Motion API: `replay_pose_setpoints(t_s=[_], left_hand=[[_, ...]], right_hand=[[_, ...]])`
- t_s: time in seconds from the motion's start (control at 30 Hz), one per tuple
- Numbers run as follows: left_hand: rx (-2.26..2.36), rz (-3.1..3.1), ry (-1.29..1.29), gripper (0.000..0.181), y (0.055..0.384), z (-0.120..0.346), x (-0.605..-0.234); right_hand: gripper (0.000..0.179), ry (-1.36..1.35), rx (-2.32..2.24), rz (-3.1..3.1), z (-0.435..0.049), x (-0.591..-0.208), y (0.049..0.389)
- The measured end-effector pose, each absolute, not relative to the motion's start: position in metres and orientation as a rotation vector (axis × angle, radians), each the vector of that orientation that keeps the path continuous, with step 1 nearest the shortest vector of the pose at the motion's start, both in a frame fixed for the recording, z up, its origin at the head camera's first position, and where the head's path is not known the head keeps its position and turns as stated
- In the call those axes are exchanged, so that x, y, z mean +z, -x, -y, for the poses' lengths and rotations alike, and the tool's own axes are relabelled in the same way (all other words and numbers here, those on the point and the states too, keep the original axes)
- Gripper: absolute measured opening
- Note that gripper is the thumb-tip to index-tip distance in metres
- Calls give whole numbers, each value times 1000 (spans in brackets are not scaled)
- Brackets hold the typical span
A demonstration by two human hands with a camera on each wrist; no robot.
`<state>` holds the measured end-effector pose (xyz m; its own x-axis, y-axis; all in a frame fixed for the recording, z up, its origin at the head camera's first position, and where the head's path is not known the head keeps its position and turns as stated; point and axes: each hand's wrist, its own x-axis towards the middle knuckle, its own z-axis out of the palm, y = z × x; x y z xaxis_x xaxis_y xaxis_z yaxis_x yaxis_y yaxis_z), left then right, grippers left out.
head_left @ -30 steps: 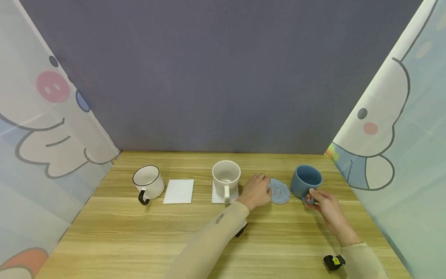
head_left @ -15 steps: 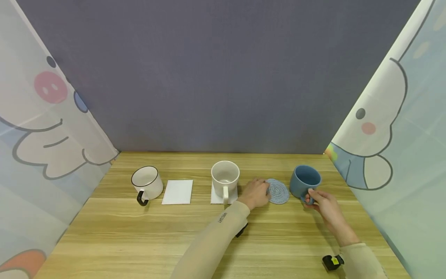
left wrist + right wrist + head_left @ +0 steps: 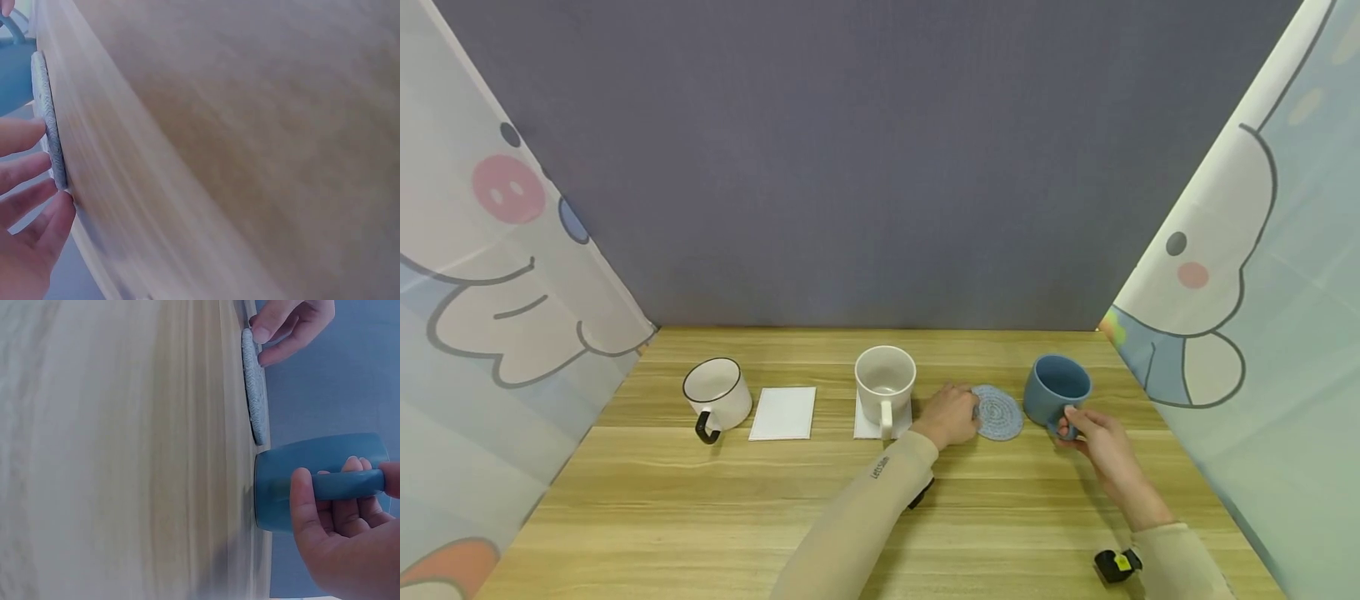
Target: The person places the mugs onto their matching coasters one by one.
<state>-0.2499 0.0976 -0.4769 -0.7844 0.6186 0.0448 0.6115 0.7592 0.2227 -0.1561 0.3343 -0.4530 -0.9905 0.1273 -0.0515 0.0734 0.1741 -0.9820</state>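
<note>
Nearest, the left sleeve (image 3: 857, 533) slants over the table (image 3: 662, 517), a dark piece (image 3: 920, 495) half covered at its wrist; by the right cuff, a small black object (image 3: 1116, 566) with a yellow mark, hard to identify. Next, the right hand (image 3: 1108, 448), wrapped on the handle of the blue mug (image 3: 1045, 407), which stands upright on the table. Left hand (image 3: 950, 415), by the look of the wrist views, pinches the rim of the round coaster (image 3: 1002, 417), lying flat just left of that mug. Little change over the last second: left knuckles a touch lower, coaster and mug in the same spots. My reading: both things are held but neither is being shifted; the coaster is bare, mug beside it. How firm the left pinch is, cannot tell; fingers cover the coaster's left rim, and the left wrist view cuts off the mug and blurs the wood. Farther left, a cream mug (image 3: 874, 406) mostly hides the square coaster (image 3: 863, 430) beneath; then a bare white square (image 3: 783, 413) and a black-rimmed mug (image 3: 732, 408). At the back, a dark backdrop (image 3: 880, 167).
</note>
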Motion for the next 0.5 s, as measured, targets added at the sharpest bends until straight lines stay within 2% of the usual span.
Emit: replay_pose_setpoints(t_s=[0.5], left_hand=[[445, -2888, -940, 28, 248, -96, -476]], right_hand=[[41, 319, 2039, 2319, -331, -446, 161]])
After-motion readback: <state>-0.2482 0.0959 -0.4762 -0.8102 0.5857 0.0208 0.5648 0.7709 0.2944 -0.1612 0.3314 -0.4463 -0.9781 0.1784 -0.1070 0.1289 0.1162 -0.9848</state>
